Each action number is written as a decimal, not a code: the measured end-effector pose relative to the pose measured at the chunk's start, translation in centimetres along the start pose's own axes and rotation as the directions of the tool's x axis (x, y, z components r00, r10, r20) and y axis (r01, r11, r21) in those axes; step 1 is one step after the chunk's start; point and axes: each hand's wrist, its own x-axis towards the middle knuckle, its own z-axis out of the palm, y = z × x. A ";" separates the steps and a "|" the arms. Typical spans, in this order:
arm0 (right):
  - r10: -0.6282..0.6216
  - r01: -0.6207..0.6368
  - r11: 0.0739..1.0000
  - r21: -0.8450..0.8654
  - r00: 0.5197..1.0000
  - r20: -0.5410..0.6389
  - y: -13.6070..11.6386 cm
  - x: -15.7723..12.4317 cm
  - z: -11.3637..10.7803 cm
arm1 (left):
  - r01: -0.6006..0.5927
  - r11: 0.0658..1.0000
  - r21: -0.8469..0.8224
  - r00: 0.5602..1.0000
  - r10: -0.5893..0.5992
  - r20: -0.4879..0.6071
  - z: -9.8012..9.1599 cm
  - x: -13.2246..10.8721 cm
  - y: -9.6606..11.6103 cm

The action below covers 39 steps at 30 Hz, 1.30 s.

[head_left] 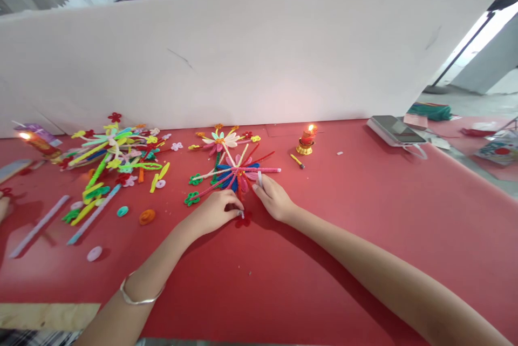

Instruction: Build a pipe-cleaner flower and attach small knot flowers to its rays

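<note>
My left hand [214, 211] is closed in a pinch, its fingertips on a small dark red pipe-cleaner flower [244, 221] just above the red table. A tiny pale bit shows at those fingertips. My right hand [275, 198] is closed too, with a short white strip [259, 177] standing up from its fingers; its exact kind is unclear. Right beyond both hands lies a pipe-cleaner flower burst [238, 172] with blue and pink petals and long stems. Green flowers [192, 198] tip its left stems. Behind it is a white-and-pink pipe-cleaner flower [220, 142].
A lit red candle [308, 136] in a gold holder stands back right, by a short yellow pencil [297, 161]. Another lit candle [38, 145] tilts at left, near a pipe-cleaner bouquet [113, 146]. A phone-like device [396, 131] lies right. Another person's hand [4, 207] shows at left.
</note>
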 end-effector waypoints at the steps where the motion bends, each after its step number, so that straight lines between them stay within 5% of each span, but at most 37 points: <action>1: -0.017 0.017 0.999 -0.040 1.000 0.004 0.0 0.0 0.1 | -0.013 1.000 0.016 1.000 0.013 -0.002 -0.1 -0.1 0.0; 11: -0.063 0.091 0.911 -0.401 0.995 0.081 0.4 0.0 0.6 | -0.036 0.974 0.225 0.997 0.050 -0.055 -0.9 -0.3 0.3; 17: 0.055 0.026 0.897 -0.441 0.984 0.171 -0.5 0.0 -0.1 | 0.088 0.903 0.421 0.953 0.047 -0.300 -0.8 0.2 -1.6; 26: -0.037 0.132 0.898 -0.419 0.973 0.228 -1.0 -0.7 0.0 | 0.157 0.861 0.484 0.956 -0.010 -0.293 -1.0 0.3 -2.5; 31: -0.095 0.213 0.887 -0.409 0.953 0.288 -1.7 -1.3 0.5 | 0.097 0.897 0.432 0.958 0.033 -0.284 -0.8 0.6 -3.1; 39: -0.147 0.107 0.797 -0.595 0.989 -0.018 0.2 0.2 -0.9 | -0.012 0.906 0.423 0.952 0.140 -0.273 -1.0 0.7 -3.6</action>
